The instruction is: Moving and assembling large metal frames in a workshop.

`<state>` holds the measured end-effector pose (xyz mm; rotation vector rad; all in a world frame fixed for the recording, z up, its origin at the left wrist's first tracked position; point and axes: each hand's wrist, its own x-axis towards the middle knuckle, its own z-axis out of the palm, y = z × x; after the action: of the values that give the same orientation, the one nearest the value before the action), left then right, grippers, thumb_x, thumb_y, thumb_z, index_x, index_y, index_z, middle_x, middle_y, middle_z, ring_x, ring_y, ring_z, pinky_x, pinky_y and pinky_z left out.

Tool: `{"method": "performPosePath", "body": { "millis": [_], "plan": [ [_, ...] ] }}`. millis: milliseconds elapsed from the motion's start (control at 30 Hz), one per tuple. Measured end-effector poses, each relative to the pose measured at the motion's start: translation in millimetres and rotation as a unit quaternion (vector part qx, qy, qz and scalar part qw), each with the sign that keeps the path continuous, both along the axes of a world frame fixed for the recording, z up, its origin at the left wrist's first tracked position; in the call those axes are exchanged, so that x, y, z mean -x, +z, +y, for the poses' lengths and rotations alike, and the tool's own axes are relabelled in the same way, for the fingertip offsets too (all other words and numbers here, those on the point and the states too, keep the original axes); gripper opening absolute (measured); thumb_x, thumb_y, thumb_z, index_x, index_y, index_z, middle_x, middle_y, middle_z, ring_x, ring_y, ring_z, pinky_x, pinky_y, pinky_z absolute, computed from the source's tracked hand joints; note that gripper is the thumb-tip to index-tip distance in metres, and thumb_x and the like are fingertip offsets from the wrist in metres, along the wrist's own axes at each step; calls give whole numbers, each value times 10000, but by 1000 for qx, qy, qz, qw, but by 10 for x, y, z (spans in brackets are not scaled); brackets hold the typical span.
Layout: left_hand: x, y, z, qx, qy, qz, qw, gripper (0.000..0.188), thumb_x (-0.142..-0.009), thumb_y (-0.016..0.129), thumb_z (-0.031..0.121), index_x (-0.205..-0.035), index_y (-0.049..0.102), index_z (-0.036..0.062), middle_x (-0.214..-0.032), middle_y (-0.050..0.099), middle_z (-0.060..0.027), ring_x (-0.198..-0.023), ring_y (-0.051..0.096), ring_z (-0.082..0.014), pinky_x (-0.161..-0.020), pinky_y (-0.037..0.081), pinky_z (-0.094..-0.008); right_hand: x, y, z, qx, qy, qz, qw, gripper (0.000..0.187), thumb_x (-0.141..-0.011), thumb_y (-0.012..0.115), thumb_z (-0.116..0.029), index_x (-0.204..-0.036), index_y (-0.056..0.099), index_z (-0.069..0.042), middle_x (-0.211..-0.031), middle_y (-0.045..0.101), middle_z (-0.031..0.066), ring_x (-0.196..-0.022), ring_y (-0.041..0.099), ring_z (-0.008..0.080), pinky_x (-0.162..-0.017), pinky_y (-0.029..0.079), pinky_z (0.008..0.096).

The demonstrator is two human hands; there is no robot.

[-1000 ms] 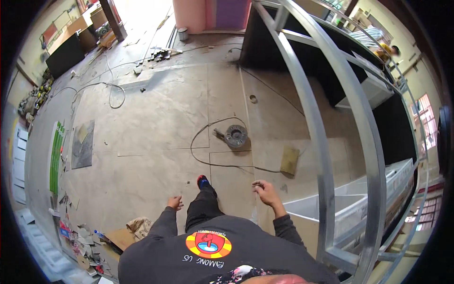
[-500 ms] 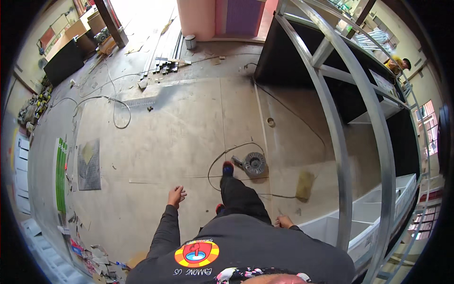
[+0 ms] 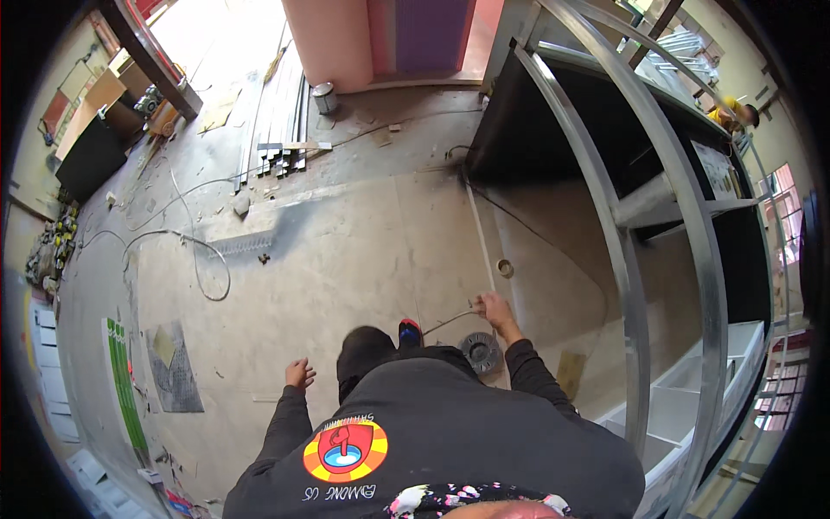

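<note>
My right hand [image 3: 494, 313] reaches forward over the floor, with its fingers loosely bent and apart. Just beyond its fingertips a thin cord [image 3: 450, 322] runs along the floor; I see no grip on it. Below that hand lies a round grey slotted object [image 3: 481, 350], partly covered by my body. My left hand [image 3: 300, 374] hangs out to the side, fingers slightly curled and holding nothing. Between my hands one dark shoe [image 3: 410, 332] with red trim shows on the brown board floor [image 3: 328, 268]. A small tan ring [image 3: 505, 268], like a tape roll, lies ahead of my right hand.
A metal tube frame [image 3: 635, 285] rises at right beside a black panel [image 3: 553, 130] and white compartments [image 3: 674, 415]. Cable [image 3: 207, 246] loops across the left floor. Long metal bars [image 3: 277, 147] and a can [image 3: 324, 97] stand ahead. A person in yellow [image 3: 731, 114] is far right.
The view has shifted forward, so floor objects sit lower. My right hand has swung forward from beside my hip, and my left hand has drawn back. My other leg has come forward.
</note>
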<state>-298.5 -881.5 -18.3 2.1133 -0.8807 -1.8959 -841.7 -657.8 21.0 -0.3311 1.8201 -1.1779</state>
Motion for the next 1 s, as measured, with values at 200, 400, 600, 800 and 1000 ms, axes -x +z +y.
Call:
{"method": "performPosePath", "body": {
  "millis": [200,400,600,800,1000],
  "plan": [
    [389,-268,-1088,-101,-21,-67,992,392,-905,565,354,-1211,494,118,-1010,595,-92,-866,624,-262,-727,463,-446,604,952,-1277,69,-12,109,992,189,-885,453,-61,-985,589,25,-961,658,120,-795,657,188,-708,540,316],
    [1170,-862,-2901,-82,-67,-63,992,320,-891,589,337,-1090,536,92,-906,621,-103,-652,632,-250,-512,470,-354,942,511,-2026,126,-140,47,981,218,-856,394,-31,-944,591,-3,-916,656,127,-792,654,192,-717,548,321],
    [3588,-848,-5001,278,-506,4,817,445,-854,597,392,-979,648,-32,-927,673,-226,-831,663,-305,-745,507,-396,1286,688,-2964,141,-330,-11,933,252,-958,403,-197,-980,571,-10,-889,659,121,-767,651,191,-707,525,317],
    [6910,837,-5133,417,-574,248,660,468,-843,680,340,-1133,602,-18,-1006,672,-204,-943,664,-279,-799,521,-375,1818,1161,-3532,204,-455,102,861,311,-985,422,-279,-1075,538,-5,-928,631,111,-855,620,216,-822,492,346],
    [8825,1554,-4125,473,-556,398,555,517,-799,737,311,-1167,573,-13,-1036,644,-182,-998,623,-302,-876,483,-395,2922,1332,-4025,334,-614,108,707,400,-942,547,-285,-1210,477,4,-1136,572,139,-1074,556,244,-956,420,376]
  ]
}}
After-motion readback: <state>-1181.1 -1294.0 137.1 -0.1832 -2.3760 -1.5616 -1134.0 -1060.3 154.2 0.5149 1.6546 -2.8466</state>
